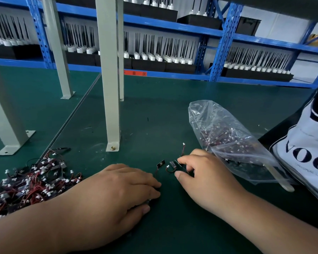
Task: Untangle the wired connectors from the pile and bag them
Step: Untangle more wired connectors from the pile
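Ahead, a post (111,88) rises; right hand (206,178) pinches connector (178,162) beside bag (228,136).

Your left hand (117,191) lies flat over a dark part at its fingertips, too covered to name; your right hand (200,176) curls over the small boards (173,165), and whether thumb and finger pinch one cannot be told; the pile (26,184) runs off the left edge; the pieces in the bag (228,134) blur into specks, too small to count; the right edge cuts the lettering on the white cloth (301,143); both forearms leave the frame below.
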The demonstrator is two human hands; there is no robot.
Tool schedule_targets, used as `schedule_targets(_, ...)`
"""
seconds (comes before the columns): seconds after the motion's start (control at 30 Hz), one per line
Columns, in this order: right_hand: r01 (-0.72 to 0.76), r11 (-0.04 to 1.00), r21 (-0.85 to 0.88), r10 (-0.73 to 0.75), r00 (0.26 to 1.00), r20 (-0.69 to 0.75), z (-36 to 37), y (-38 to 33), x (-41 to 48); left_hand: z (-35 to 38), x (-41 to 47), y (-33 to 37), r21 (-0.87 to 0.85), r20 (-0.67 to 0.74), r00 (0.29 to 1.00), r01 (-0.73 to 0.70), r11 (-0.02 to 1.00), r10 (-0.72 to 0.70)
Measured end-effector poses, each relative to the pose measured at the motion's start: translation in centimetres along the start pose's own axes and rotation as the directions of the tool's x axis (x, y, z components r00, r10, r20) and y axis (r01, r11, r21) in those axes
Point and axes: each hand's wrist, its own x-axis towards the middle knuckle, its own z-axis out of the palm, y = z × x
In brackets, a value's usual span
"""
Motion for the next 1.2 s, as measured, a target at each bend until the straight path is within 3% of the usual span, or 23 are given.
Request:
schedule_targets(0.17, 0.024, 0.998, 0.052, -0.027, 0.998, 0.055, 0.1, 0.0, -0.2, 0.4, 0.0, -0.4, -0.005, -0.014, 0.999, -0.034, 0.999, 0.034)
schedule_targets(0.33, 0.009, 0.990, 0.143, -0.010, 1.000, 0.009, 0.3, 0.6, -0.1, 0.6, 0.0, -0.7, -0.021, -0.053, 0.998, -0.032, 0.999, 0.031)
schedule_targets(0.53, 0.078, 0.988, 0.130, -0.082, 0.996, 0.024, 0.6, 0.7, -0.1, 0.5, 0.0, -0.5, 0.005, -0.078, 0.996, -0.045, 0.999, 0.045)
schedule_targets(1.2, 0.011, 0.987, 0.163, -0.020, 0.998, 0.059, 0.9, 1.1, -0.4, -0.3, 0.0, 0.3, 0.056, -0.065, 0.998, -0.015, 0.998, 0.019)
